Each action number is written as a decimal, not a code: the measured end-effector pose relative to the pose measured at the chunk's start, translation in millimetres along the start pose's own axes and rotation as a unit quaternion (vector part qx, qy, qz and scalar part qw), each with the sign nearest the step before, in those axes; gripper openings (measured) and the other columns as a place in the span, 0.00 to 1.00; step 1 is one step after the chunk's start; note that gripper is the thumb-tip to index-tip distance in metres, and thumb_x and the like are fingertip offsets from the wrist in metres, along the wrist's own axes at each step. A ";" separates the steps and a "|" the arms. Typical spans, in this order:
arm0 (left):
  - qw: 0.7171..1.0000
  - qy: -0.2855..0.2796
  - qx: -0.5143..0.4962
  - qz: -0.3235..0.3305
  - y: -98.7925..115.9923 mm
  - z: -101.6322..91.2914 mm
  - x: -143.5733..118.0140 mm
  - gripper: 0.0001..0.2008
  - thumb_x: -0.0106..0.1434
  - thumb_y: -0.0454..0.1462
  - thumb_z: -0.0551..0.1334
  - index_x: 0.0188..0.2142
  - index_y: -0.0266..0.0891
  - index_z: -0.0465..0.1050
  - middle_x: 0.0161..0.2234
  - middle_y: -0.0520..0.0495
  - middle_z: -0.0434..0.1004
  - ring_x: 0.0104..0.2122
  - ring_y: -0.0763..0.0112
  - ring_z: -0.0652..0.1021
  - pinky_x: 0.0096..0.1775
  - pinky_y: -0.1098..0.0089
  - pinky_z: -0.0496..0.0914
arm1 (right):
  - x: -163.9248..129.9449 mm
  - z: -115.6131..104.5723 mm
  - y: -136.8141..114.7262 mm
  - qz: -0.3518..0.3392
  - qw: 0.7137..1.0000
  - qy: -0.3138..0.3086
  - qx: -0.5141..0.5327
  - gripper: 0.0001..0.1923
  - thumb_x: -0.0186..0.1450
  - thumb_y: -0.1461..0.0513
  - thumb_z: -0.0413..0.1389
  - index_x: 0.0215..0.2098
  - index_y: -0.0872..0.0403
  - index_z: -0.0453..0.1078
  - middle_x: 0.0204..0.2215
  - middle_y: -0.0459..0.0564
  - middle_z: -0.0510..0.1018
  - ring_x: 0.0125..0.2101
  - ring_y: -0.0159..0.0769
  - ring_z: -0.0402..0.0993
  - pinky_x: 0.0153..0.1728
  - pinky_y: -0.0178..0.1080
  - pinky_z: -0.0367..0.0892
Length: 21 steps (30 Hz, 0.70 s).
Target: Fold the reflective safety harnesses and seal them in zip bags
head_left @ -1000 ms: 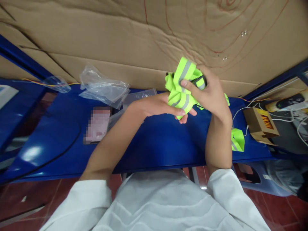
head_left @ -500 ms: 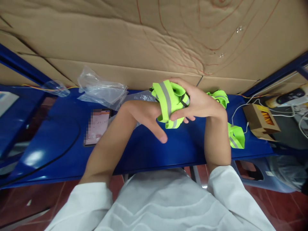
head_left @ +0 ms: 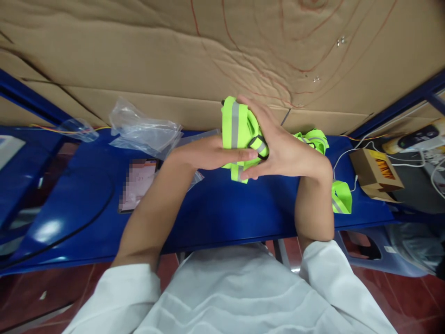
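Note:
Above the blue table, both hands grip a bundle of fluorescent yellow-green reflective strap [head_left: 232,121] with a grey stripe and black edge fittings. My left hand [head_left: 212,153] holds it from below and the left, its thumb lying across the front; the other left fingers are hidden behind the bundle. My right hand [head_left: 274,144] wraps round its right side, with the thumb near the lower edge. More of the same reflective strap [head_left: 315,138] lies behind my right wrist, and another loop [head_left: 342,197] rests to the right of my right forearm.
Clear plastic bags [head_left: 144,130] and a phone-like device [head_left: 139,183] lie left on the blue table [head_left: 236,213]. A small cardboard box [head_left: 375,174], white cables [head_left: 339,162] and a yellow-and-black item [head_left: 417,138] are at right. A cardboard panel [head_left: 139,55] stands behind.
The left thumb has moved up from hanging below the bundle to press across its front. The bundle has risen slightly and turned, so a black fitting now shows by the thumb.

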<state>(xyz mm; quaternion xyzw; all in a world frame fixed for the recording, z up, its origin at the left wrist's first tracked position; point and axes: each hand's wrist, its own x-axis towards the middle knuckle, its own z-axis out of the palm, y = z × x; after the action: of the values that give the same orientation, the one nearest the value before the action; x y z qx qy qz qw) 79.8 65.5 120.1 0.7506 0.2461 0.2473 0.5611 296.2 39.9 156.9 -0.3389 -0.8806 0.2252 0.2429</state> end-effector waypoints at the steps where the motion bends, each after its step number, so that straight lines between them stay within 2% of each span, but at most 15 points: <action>1: 1.000 -0.019 0.012 0.013 3.5 0.1 -1.4 0.20 0.66 0.51 0.70 0.46 0.37 0.81 0.45 0.44 0.86 0.44 0.62 0.84 0.45 0.69 0.78 | 0.3 -1.2 0.5 -0.011 1.000 -0.010 0.014 0.61 0.54 0.43 0.74 0.77 0.44 0.51 0.76 0.52 0.56 0.76 0.58 0.49 0.76 0.59 0.51; 3: 0.996 -0.069 0.030 0.038 9.4 1.2 -2.8 0.17 0.70 0.50 0.66 0.42 0.37 0.81 0.41 0.44 0.86 0.40 0.65 0.84 0.42 0.71 0.78 | 2.5 -1.4 0.8 -0.027 0.999 -0.008 0.027 0.55 0.59 0.39 0.68 0.76 0.45 0.54 0.74 0.52 0.61 0.75 0.57 0.54 0.75 0.59 0.53; 6: 0.990 -0.113 0.046 0.064 13.9 1.9 -1.8 0.15 0.73 0.45 0.62 0.36 0.36 0.79 0.35 0.44 0.84 0.35 0.69 0.84 0.38 0.73 0.77 | 8.7 5.0 -0.3 -0.035 0.998 0.046 0.010 0.46 0.65 0.38 0.64 0.73 0.48 0.60 0.70 0.54 0.67 0.72 0.56 0.61 0.73 0.58 0.57; 11: 0.993 -0.092 0.065 0.022 10.1 -3.1 1.2 0.12 0.70 0.39 0.63 0.32 0.37 0.81 0.33 0.46 0.84 0.35 0.69 0.83 0.38 0.73 0.75 | 18.1 19.5 -1.3 -0.023 0.993 0.114 -0.030 0.38 0.66 0.41 0.64 0.68 0.48 0.67 0.65 0.55 0.74 0.67 0.55 0.68 0.70 0.57 0.62; 14: 0.998 -0.052 -0.019 -0.002 3.5 -5.0 3.2 0.10 0.67 0.38 0.65 0.30 0.37 0.80 0.31 0.47 0.84 0.35 0.68 0.83 0.41 0.71 0.76 | 22.0 24.7 -1.2 -0.004 0.985 0.170 -0.036 0.36 0.65 0.42 0.66 0.64 0.48 0.70 0.63 0.55 0.76 0.65 0.55 0.70 0.70 0.57 0.63; 17: 0.995 -0.050 -0.081 -0.012 0.2 -6.0 4.1 0.08 0.66 0.38 0.66 0.30 0.37 0.80 0.31 0.47 0.84 0.34 0.67 0.83 0.41 0.70 0.77 | 24.7 26.7 -2.0 0.018 0.976 0.218 -0.016 0.33 0.62 0.42 0.69 0.59 0.48 0.74 0.60 0.54 0.78 0.63 0.54 0.73 0.68 0.56 0.67; 19: 0.994 -0.059 -0.086 -0.010 2.6 -5.9 3.1 0.08 0.67 0.39 0.66 0.33 0.38 0.81 0.33 0.47 0.85 0.36 0.67 0.84 0.41 0.70 0.77 | 23.8 24.7 -3.3 0.037 0.966 0.256 0.022 0.31 0.61 0.41 0.69 0.54 0.49 0.75 0.54 0.53 0.82 0.58 0.52 0.77 0.63 0.54 0.73; 21: 0.996 -0.049 -0.073 -0.001 8.6 -4.8 0.8 0.09 0.69 0.42 0.65 0.39 0.40 0.82 0.36 0.47 0.85 0.38 0.66 0.84 0.42 0.69 0.77 | 20.5 20.2 -5.1 0.055 0.948 0.301 0.084 0.29 0.62 0.41 0.67 0.51 0.50 0.75 0.46 0.51 0.84 0.49 0.47 0.81 0.53 0.49 0.80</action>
<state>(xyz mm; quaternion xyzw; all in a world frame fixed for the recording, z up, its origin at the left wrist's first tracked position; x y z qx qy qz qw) 78.1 67.3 129.7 0.7186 0.2006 0.2272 0.6259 268.6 46.3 149.6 -0.4171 -0.7244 0.1985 0.5118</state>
